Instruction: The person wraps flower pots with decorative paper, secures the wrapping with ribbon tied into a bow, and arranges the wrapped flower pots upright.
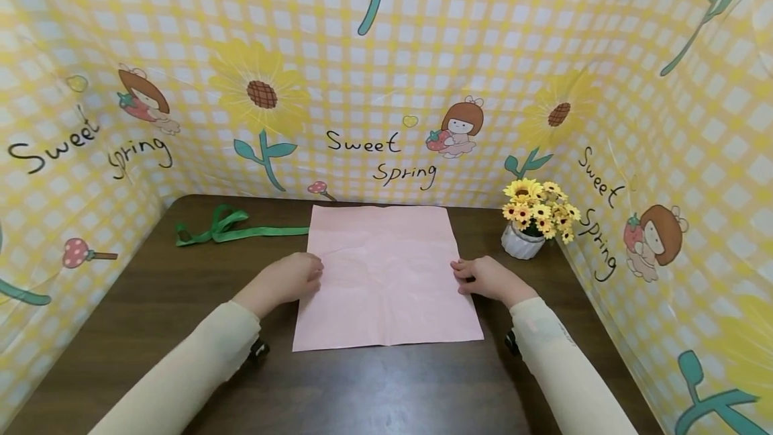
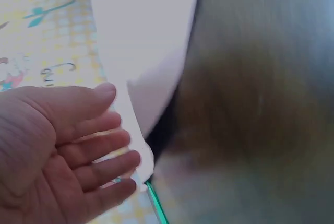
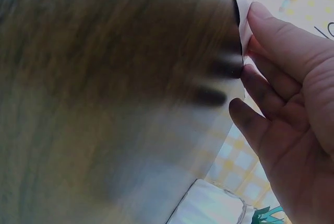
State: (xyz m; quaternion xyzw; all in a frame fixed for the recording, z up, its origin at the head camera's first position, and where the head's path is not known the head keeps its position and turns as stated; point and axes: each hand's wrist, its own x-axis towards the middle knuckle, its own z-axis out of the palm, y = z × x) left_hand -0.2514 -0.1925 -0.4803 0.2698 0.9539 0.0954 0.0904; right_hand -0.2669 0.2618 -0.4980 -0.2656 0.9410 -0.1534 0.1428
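A square sheet of pink paper (image 1: 386,274) with faint creases lies flat on the dark wooden table. At its left edge rests my left hand (image 1: 294,277), fingertips over the paper. In the left wrist view the fingers of that hand (image 2: 73,151) are loosely extended, thumb apart from them. My right hand (image 1: 486,277) touches the opposite edge with its fingertips. The right wrist view shows this hand (image 3: 292,78) with thumb and fingers spread along the paper's edge (image 3: 242,4), without a clear pinch.
A green ribbon (image 1: 266,232) lies at the back left, its right end reaching the paper's edge. A white pot (image 1: 522,242) of yellow flowers (image 1: 540,210) stands at the back right. Yellow checked cloth walls (image 1: 374,86) enclose the table (image 1: 362,395) at the back and sides.
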